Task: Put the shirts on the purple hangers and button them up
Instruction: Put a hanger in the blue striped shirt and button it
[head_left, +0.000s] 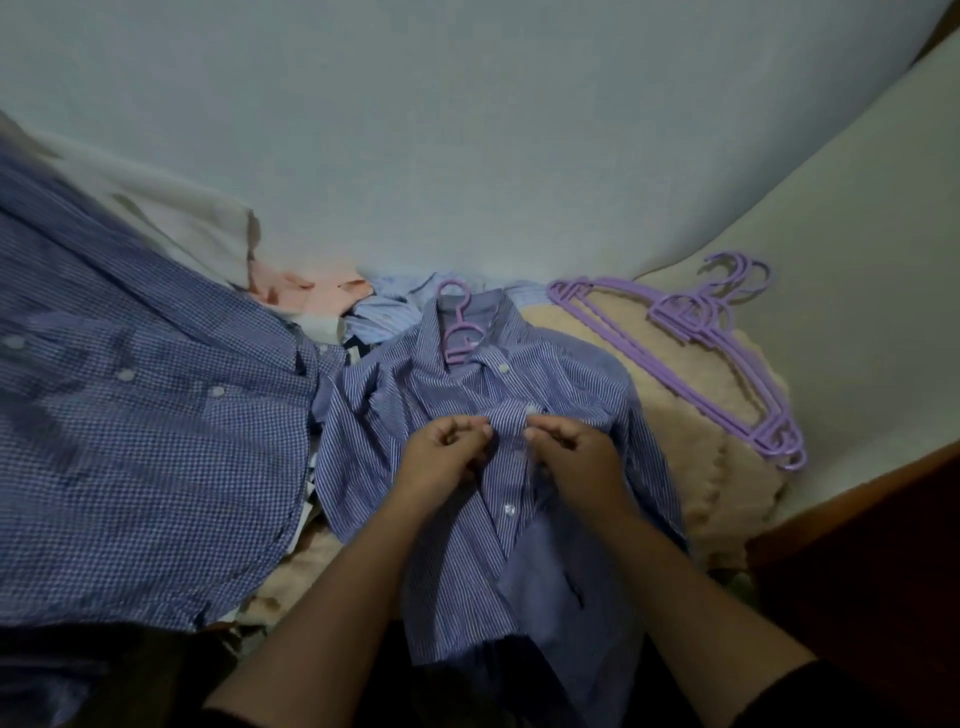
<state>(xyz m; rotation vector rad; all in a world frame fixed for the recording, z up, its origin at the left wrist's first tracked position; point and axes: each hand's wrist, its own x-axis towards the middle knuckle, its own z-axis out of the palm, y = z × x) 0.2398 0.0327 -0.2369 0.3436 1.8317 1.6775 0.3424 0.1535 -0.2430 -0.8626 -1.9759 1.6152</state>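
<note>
A small blue-and-white striped shirt (457, 499) lies front up on the bed, with a purple hanger (457, 327) inside its collar and the hook sticking out the top. My left hand (447, 452) pinches the left edge of the shirt's front at chest height. My right hand (566, 447) pinches the right edge beside a white button (532, 410). Another white button (509, 511) shows lower on the placket. A stack of spare purple hangers (727, 343) lies to the right.
A large blue checked shirt (140, 441) is spread on the left. A heap of other shirts, pink (306, 293) and pale blue (384, 312), sits behind. A beige fuzzy blanket (696, 415) lies under the hangers. A dark wooden bed edge (857, 519) runs at the right.
</note>
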